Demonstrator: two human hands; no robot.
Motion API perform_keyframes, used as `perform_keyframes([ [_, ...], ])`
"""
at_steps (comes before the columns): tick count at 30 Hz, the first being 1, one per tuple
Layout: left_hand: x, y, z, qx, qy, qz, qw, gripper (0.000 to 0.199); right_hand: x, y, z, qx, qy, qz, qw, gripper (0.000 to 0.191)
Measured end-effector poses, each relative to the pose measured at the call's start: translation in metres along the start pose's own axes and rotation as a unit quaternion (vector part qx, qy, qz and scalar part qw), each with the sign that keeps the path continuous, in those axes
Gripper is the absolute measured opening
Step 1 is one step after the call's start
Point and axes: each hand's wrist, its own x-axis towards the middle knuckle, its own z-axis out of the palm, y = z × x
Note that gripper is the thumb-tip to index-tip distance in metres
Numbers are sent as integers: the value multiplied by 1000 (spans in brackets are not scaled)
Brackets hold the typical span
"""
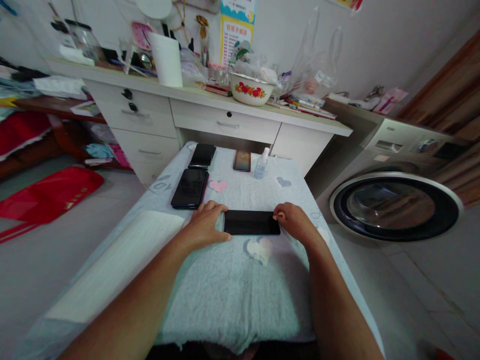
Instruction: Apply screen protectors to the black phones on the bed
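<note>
A black-screened smartphone (250, 222) lies flat and sideways on the cloth-covered table in front of me. My left hand (207, 225) braces its left end, index finger at the far corner and thumb at the near one. At the opposite end, my right hand (290, 219) has its fingers curled and pinched together over the far right corner of the screen. Whatever sits between those fingertips, if anything, is too small to make out. Farther up the table on the left lie two more dark phones, the nearer phone (190, 187) and the farther phone (202, 156).
A clear spray bottle (260, 166) stands at the table's far side, beside a small blurred brown square (242, 161). A white strip of cloth or paper (123, 262) lies along the left edge. Beyond is a white desk (225, 117); a washing machine (393, 150) stands to the right.
</note>
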Motion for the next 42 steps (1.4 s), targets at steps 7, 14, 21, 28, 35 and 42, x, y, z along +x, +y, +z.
perform_keyframes([
  [7,-1,2,-2,2,-6,-4,1000,70,7,-1,12,-2,36,34,999,18],
  [14,0,0,0,4,0,2,1000,70,10,-6,16,5,59,54,997,20],
  [21,0,1,-1,3,-7,0,1000,71,12,-8,17,13,65,50,997,20],
  [28,-1,0,-1,4,-5,-1,1000,71,10,-5,14,-9,51,32,998,21],
  [35,0,1,-1,3,-6,-2,1000,72,6,-2,9,-12,38,23,999,20],
  [42,0,3,-3,2,-13,-6,1000,71,-2,-3,-4,19,-4,2,1000,18],
])
